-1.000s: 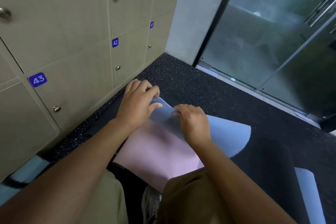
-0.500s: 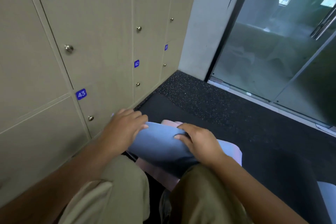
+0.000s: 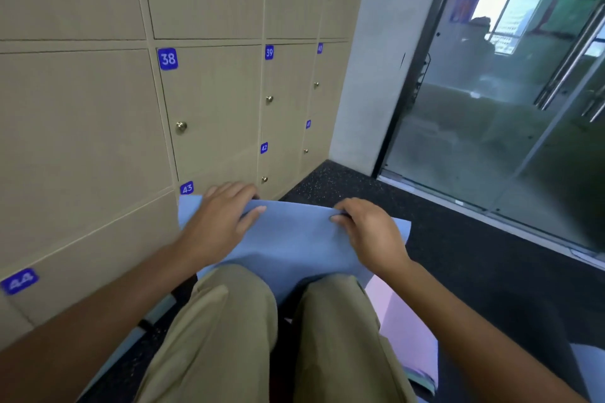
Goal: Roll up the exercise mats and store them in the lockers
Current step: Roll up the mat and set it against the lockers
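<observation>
Lockers point(image 3: 212, 101) behind; knees point(image 3: 229, 298) hide blue mat's point(image 3: 294, 239) near edge.

Your mat point(image 3: 294, 239) is plain light blue on the face you see, with a pale pink side point(image 3: 402, 321) showing lower right. The lockers point(image 3: 82, 124) beside you are flat beige with a faint grain, brassy knobs point(image 3: 180, 127) and blue number tags point(image 3: 168, 58) with white digits. Your floor point(image 3: 474, 271) is black with fine light speckles; your trousers point(image 3: 222, 337) are plain khaki.
</observation>
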The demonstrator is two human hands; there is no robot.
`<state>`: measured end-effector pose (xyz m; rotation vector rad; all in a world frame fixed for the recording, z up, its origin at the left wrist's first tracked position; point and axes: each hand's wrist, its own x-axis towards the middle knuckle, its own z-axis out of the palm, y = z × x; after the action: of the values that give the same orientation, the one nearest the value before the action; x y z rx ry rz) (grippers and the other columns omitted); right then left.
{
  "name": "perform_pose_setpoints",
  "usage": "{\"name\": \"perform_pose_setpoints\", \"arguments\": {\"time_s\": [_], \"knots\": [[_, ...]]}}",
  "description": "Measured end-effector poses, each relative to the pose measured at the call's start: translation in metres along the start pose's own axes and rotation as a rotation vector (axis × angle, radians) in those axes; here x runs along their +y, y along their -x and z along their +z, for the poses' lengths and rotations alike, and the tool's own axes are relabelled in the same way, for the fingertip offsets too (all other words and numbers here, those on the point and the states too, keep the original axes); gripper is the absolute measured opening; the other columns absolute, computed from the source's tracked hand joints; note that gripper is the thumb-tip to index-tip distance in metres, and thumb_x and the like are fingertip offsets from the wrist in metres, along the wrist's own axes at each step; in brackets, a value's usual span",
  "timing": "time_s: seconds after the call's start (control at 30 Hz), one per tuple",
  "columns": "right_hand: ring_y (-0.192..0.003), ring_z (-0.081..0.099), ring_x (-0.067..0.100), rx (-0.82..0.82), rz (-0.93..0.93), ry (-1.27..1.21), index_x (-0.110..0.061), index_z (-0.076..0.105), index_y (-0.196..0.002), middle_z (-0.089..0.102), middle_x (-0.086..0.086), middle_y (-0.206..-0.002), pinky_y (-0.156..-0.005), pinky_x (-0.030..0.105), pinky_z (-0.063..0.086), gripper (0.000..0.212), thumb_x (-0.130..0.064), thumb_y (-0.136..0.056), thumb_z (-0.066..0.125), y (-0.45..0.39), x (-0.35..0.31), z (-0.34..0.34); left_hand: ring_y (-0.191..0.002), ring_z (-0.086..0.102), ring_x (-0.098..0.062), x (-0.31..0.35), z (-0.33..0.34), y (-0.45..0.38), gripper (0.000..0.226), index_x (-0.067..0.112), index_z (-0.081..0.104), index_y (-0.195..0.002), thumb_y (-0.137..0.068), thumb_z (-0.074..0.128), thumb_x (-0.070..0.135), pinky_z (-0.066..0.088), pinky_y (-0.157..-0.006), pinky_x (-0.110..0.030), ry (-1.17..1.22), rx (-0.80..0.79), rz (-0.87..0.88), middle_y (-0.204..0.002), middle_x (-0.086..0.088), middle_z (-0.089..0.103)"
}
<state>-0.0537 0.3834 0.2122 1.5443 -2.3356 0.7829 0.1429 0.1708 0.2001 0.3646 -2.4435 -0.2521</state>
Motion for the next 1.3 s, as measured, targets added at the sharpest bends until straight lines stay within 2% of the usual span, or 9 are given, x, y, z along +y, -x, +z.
{"name": "perform_pose_setpoints", "arguments": {"time_s": [0.17, 0.27, 0.37, 0.47, 0.57, 0.63, 0.83, 1.03, 1.3], "knots": [[-0.085, 0.049, 0.024, 0.172, -0.098, 0.004, -0.011, 0.067, -0.096, 0.060, 0.002, -0.089, -0.078, 0.039, 0.046, 0.018, -0.025, -0.099, 0.055, 0.033, -0.031, -0.035, -0.083, 0.052, -0.015, 0.043, -0.047, 0.021, 0.018, 0.027, 0.053, -0.087, -0.100, 0.046, 0.038, 0.034, -0.080, -0.036, 0.076, 0.111, -0.003, -0.085, 0.014, 0.055], [-0.083, 0.046, 0.020, 0.211, -0.110, -0.030, -0.012, 0.066, -0.097, 0.058, 0.001, -0.090, -0.077, 0.036, 0.042, 0.027, -0.030, -0.103, 0.047, 0.077, -0.056, -0.044, -0.080, 0.050, -0.015, 0.065, -0.067, 0.055, 0.019, 0.026, 0.054, -0.083, -0.099, 0.050, 0.035, 0.035, -0.076, -0.037, 0.108, 0.128, -0.003, -0.081, 0.014, 0.055], [-0.082, 0.042, 0.014, 0.174, -0.145, -0.076, -0.014, 0.066, -0.097, 0.056, -0.003, -0.091, -0.076, 0.033, 0.037, 0.028, -0.029, -0.105, 0.044, 0.131, -0.077, -0.043, -0.078, 0.047, -0.010, 0.081, -0.077, 0.101, 0.024, 0.024, 0.057, -0.080, -0.098, 0.050, 0.038, 0.034, -0.074, -0.035, 0.124, 0.122, -0.014, -0.079, 0.017, 0.052], [-0.083, 0.048, 0.017, 0.097, -0.157, -0.099, -0.014, 0.067, -0.097, 0.058, -0.003, -0.090, -0.077, 0.036, 0.042, 0.029, -0.030, -0.106, 0.045, 0.180, -0.088, -0.039, -0.077, 0.045, -0.006, 0.097, -0.081, 0.151, 0.025, 0.023, 0.056, -0.080, -0.098, 0.049, 0.039, 0.029, -0.071, -0.032, 0.121, 0.073, -0.048, -0.079, 0.016, 0.053], [-0.085, 0.052, 0.019, 0.029, -0.146, -0.130, -0.016, 0.069, -0.098, 0.058, -0.004, -0.092, -0.078, 0.039, 0.044, 0.030, -0.030, -0.106, 0.044, 0.221, -0.099, -0.039, -0.077, 0.050, -0.010, 0.111, -0.082, 0.196, 0.023, 0.026, 0.056, -0.081, -0.099, 0.049, 0.038, 0.034, -0.071, -0.035, 0.129, 0.006, -0.068, -0.079, 0.015, 0.054], [-0.087, 0.052, 0.018, -0.024, -0.126, -0.154, -0.018, 0.067, -0.099, 0.057, -0.007, -0.094, -0.079, 0.039, 0.043, 0.029, -0.029, -0.107, 0.042, 0.245, -0.106, -0.040, -0.077, 0.050, -0.008, 0.121, -0.084, 0.223, 0.022, 0.028, 0.056, -0.081, -0.100, 0.049, 0.038, 0.034, -0.074, -0.032, 0.132, -0.029, -0.090, -0.080, 0.016, 0.054], [-0.088, 0.053, 0.009, -0.094, -0.116, -0.192, -0.021, 0.068, -0.098, 0.056, -0.014, -0.093, -0.084, 0.025, 0.042, 0.023, -0.031, -0.105, 0.048, 0.296, -0.121, -0.054, -0.081, 0.049, 0.001, 0.155, -0.091, 0.286, 0.017, 0.032, 0.058, -0.082, -0.096, 0.051, 0.038, 0.032, -0.084, -0.021, 0.177, -0.105, -0.178, -0.083, 0.021, 0.053], [-0.085, 0.055, 0.004, -0.083, -0.036, -0.276, -0.025, 0.067, -0.091, 0.056, -0.020, -0.087, -0.079, 0.015, 0.040, 0.018, -0.035, -0.100, 0.056, 0.321, -0.131, -0.057, -0.080, 0.055, -0.008, 0.170, -0.096, 0.316, 0.020, 0.029, 0.061, -0.081, -0.096, 0.056, 0.041, 0.041, -0.076, -0.036, 0.169, -0.098, -0.202, -0.084, 0.020, 0.056], [-0.084, 0.058, 0.006, -0.151, 0.103, -0.344, -0.034, 0.063, -0.089, 0.058, -0.019, -0.088, -0.073, 0.011, 0.040, 0.008, -0.038, -0.095, 0.061, 0.322, -0.137, -0.054, -0.076, 0.052, -0.004, 0.173, -0.093, 0.316, 0.023, 0.030, 0.059, -0.076, -0.093, 0.057, 0.046, 0.035, -0.083, -0.022, 0.159, -0.102, -0.295, -0.076, 0.020, 0.054]]}}
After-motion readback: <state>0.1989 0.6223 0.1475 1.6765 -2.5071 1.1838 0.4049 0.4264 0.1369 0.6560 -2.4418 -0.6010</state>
